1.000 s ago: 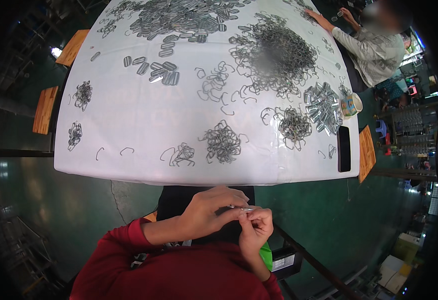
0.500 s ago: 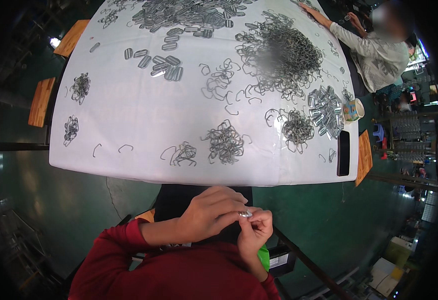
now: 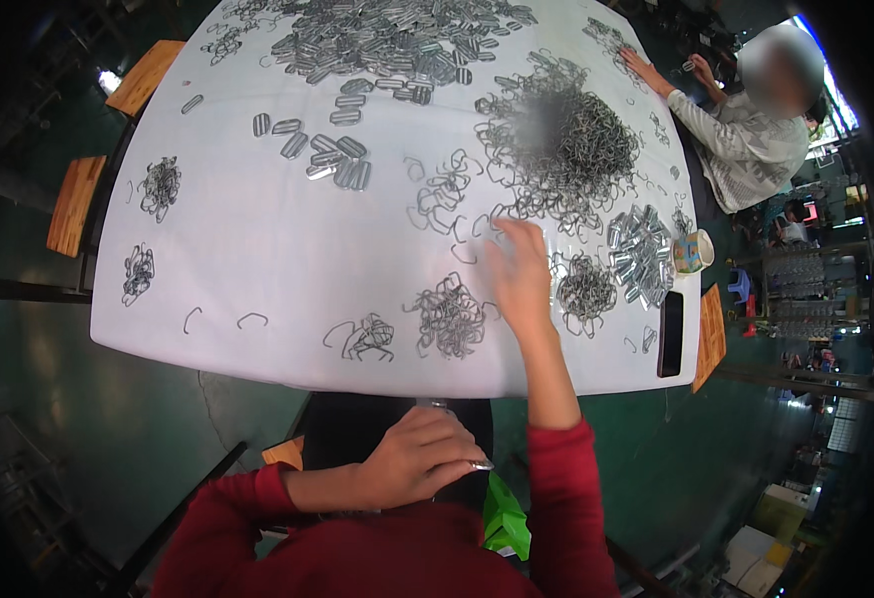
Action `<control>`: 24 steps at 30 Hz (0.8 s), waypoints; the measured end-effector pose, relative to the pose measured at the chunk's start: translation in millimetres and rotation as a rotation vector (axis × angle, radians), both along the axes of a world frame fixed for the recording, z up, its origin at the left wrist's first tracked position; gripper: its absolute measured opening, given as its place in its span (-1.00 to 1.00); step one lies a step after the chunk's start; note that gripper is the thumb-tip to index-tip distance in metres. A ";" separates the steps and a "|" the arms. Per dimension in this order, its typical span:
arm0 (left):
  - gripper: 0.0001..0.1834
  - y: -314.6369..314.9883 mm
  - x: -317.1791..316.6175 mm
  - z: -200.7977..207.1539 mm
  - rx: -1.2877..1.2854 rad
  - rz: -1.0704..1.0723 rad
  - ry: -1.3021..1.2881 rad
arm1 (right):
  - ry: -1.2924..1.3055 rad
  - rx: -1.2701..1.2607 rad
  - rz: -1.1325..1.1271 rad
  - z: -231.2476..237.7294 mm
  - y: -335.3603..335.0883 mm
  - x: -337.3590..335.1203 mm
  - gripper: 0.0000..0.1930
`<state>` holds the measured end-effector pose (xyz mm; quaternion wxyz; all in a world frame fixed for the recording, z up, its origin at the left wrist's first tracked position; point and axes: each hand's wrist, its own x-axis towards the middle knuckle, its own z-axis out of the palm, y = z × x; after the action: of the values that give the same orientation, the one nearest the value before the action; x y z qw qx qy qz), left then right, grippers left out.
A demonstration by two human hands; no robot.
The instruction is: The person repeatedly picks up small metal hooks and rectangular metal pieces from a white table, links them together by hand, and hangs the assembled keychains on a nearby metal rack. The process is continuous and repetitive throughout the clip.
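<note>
Right hand (image 3: 523, 274) moved out over white table (image 3: 257, 249), loosely spread, blurred; left hand (image 3: 419, 456) pinches shiny metal piece (image 3: 483, 464)

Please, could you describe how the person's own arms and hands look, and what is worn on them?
The left hand and right hand wear no gloves. The left sleeve and right sleeve are plain red and end on the forearms, leaving the wrists bare. No watch shows; the right fingers are too blurred to check for rings.

Workshop, green floor (image 3: 656, 468), wooden seats (image 3: 78, 204), white-covered table (image 3: 237, 239) heaped with small metal pieces (image 3: 596, 145)
</note>
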<state>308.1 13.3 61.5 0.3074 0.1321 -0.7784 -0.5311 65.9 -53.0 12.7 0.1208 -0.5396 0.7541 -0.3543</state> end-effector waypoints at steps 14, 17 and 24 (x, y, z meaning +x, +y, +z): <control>-0.84 4.5 -0.8 -17.2 0.054 -0.108 -0.023 | 0.215 0.171 0.400 -14.8 -50.6 63.3 -0.50; -0.83 3.9 1.0 -15.6 0.061 -0.122 -0.027 | 0.198 0.055 0.318 -16.9 -68.5 31.6 -0.66; -0.77 6.0 1.7 -19.4 0.074 -0.095 0.006 | 0.201 0.004 0.111 -16.0 -77.8 -5.3 -0.86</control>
<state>309.9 19.3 42.0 0.2790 0.1045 -0.7627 -0.5740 60.5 -130.8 -3.2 0.0653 -0.6131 0.7321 -0.2897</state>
